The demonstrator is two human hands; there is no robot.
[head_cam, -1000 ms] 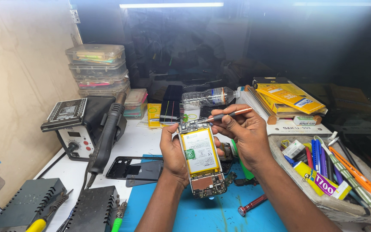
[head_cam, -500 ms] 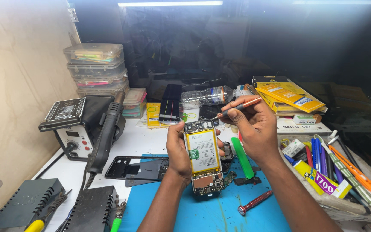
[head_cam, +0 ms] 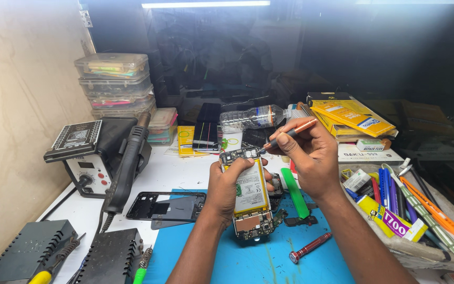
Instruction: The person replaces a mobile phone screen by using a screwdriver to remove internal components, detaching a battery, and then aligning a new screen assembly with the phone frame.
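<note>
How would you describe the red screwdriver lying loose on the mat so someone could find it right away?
Start at the blue mat at the near edge of the white bench. On its right part, just below the right hand and forearm, lies the red screwdriver, tilted, silver end toward the viewer. Unlike the copper screwdriver in that hand, nothing touches it, and it is dark red, unlike the flat green tool above.

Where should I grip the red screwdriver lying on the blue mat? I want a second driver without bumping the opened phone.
Probably the ribbed middle of the red screwdriver, from above and the right. It lies flat on the blue mat, clear of the phone, its round cap toward the lower left, so a pinch across the shaft suits.
</note>
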